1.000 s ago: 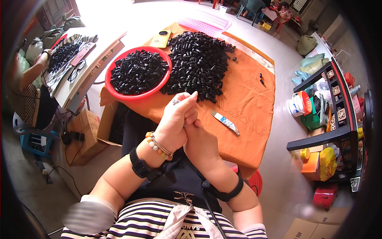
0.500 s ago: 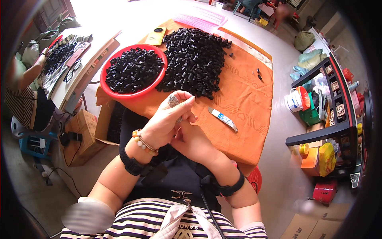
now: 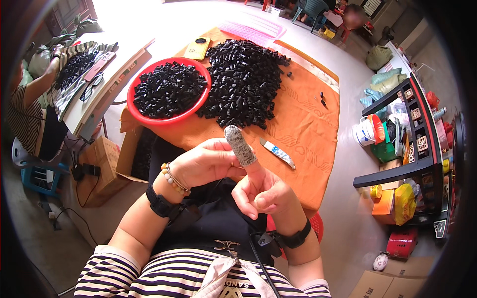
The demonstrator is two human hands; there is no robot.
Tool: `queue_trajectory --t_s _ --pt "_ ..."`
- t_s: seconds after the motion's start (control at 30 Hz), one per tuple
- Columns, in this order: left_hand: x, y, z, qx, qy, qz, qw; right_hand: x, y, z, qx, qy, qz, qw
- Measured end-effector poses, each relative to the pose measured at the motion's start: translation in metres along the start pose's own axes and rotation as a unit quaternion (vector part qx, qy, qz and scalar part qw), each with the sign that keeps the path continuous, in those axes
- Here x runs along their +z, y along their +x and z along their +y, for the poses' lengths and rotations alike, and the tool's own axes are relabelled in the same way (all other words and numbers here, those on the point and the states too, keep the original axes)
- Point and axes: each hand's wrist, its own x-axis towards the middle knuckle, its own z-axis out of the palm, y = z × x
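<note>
Right hand [image 3: 266,196] with a grey knitted sleeve [image 3: 240,145] on its extended index finger.
Its other fingers curl loosely, holding nothing; the left hand [image 3: 201,163] pinches the sleeve's side. Beyond, the orange-covered bench [image 3: 304,124] carries a red basin [image 3: 166,120] and heaped black pieces [image 3: 246,82].

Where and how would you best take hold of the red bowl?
I'd grip the bowl by its rim: left hand on the left edge, right hand on the near edge, coming from the person's side. Those edges look free, while the black heap crowds its right. It is wide, round and full of black pieces, so two hands should keep it level.
</note>
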Motion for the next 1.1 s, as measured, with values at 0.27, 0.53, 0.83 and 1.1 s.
queue_trajectory --t_s 0.27,0.53,0.83,1.1 --pt "0.013 -0.011 0.018 -0.052 0.207 0.029 0.977 0.0 -0.003 -0.004 0.053 -0.045 -0.006 0.998" --pt "0.003 -0.014 0.017 -0.058 0.204 0.04 0.976 0.003 -0.006 -0.004 0.091 -0.038 0.003 0.995" --pt "0.006 -0.011 -0.007 0.005 0.054 0.037 0.998 0.0 -0.006 -0.001 0.065 -0.062 0.032 0.995" --pt "0.011 -0.006 -0.013 -0.007 0.119 0.113 0.986 0.01 -0.003 0.011 0.004 0.13 0.015 0.991"
